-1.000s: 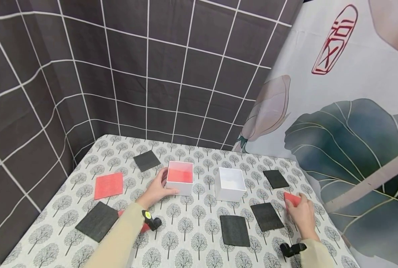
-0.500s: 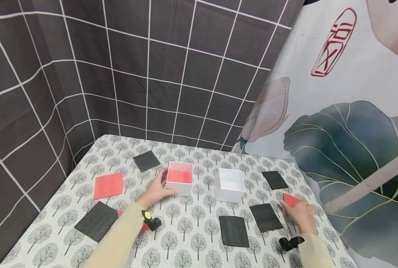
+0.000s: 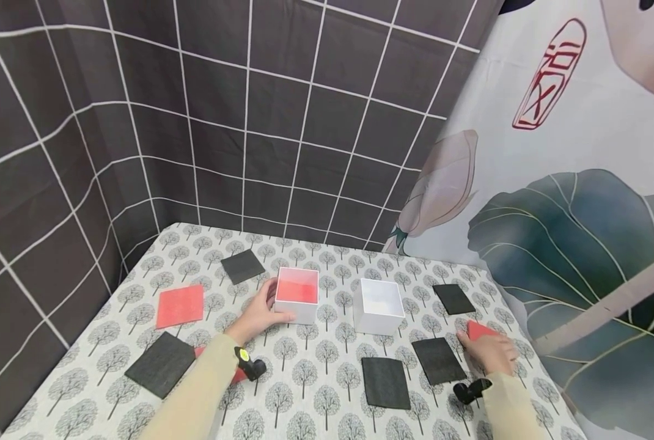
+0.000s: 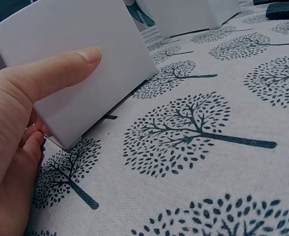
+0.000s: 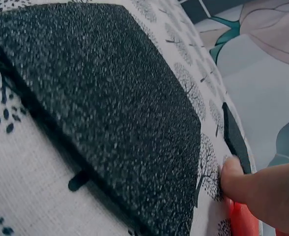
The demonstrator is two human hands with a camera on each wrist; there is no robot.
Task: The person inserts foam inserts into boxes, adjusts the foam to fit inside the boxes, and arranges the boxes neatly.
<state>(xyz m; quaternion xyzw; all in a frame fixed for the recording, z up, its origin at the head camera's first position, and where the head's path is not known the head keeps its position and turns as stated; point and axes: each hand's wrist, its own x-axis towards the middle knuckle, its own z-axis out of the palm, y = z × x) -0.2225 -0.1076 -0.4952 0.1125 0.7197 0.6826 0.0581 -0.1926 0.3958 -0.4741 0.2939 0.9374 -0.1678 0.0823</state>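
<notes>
White boxes (image 3: 296, 313), red squares (image 3: 180, 305), black squares (image 3: 161, 365), tabletop (image 3: 285, 397) white, dark tree print; far curtain (image 3: 283, 146) dark grey (white grid).

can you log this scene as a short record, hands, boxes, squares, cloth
left hand: grips left box
right hand: on right red square
left box: open top, red inside
right box: open top, white inside
left red square: flat
black squares: five visible
left sleeve: red showing either side
cloth: tree print
</notes>
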